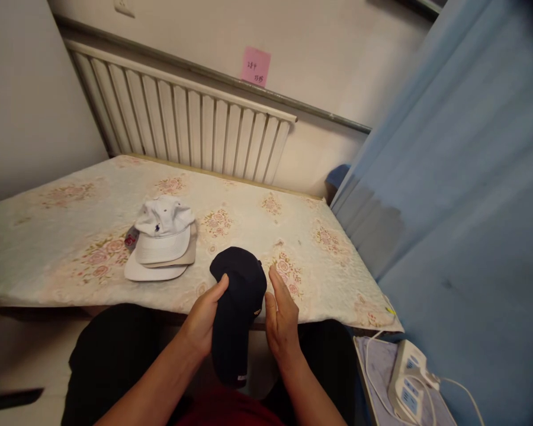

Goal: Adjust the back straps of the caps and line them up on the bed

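Note:
A black baseball cap [237, 296] hangs over the near edge of the table, crown on the cloth and peak pointing down toward my lap. My left hand [204, 319] grips its left side, thumb on top of the crown. My right hand [282, 316] stands beside the cap's right side, fingers stretched out and together, touching or almost touching it. To the left on the table lies a stack of white and beige caps [162, 245], the top one white with a small dark logo.
The table carries a pale floral cloth [53, 236]. A white radiator [182, 118] lines the wall behind, with a pink note [255, 66] above. A blue curtain [462, 195] hangs at right. White power strips [408, 378] lie at lower right.

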Available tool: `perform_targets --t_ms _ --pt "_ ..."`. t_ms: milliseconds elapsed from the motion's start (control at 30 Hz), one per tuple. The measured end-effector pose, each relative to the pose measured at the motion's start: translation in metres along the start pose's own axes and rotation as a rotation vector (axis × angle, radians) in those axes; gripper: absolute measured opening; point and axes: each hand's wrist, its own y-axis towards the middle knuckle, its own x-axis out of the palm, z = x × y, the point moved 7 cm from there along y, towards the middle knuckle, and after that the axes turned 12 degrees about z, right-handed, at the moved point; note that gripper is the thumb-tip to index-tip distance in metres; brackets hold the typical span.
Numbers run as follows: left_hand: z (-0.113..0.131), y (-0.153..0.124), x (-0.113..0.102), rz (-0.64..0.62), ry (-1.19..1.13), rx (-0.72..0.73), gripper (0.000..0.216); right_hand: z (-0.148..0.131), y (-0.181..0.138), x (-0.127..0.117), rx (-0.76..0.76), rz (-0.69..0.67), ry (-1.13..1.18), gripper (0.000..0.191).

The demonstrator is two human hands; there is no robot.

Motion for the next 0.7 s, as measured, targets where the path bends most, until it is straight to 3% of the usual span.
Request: perform_targets --t_ms 100,233,433,567,700 --pt "-0.001 0.001 0.001 -0.013 0.002 -0.013 0.043 -0.014 -0.001 0.001 -0.074 -0.008 0.01 0.046" --pt "-0.004 0.004 -0.003 0.015 0.041 0.013 0.038 -0.045 -0.005 0.005 -0.281 -0.04 0.004 0.051" --pt "0.005 0.007 -0.019 0.196 0.197 0.338 0.021 -0.08 -0.011 0.024 -0.489 -0.213 -0.05 0.046" --pt "0.004 0.006 -0.016 0.171 0.213 0.352 0.027 -0.074 -0.007 0.031 -0.495 -0.197 -0.103 0.041" --pt "0.005 0.005 -0.012 0.158 0.168 0.312 0.033 -0.05 -0.002 0.031 -0.42 -0.158 -0.122 0.042"
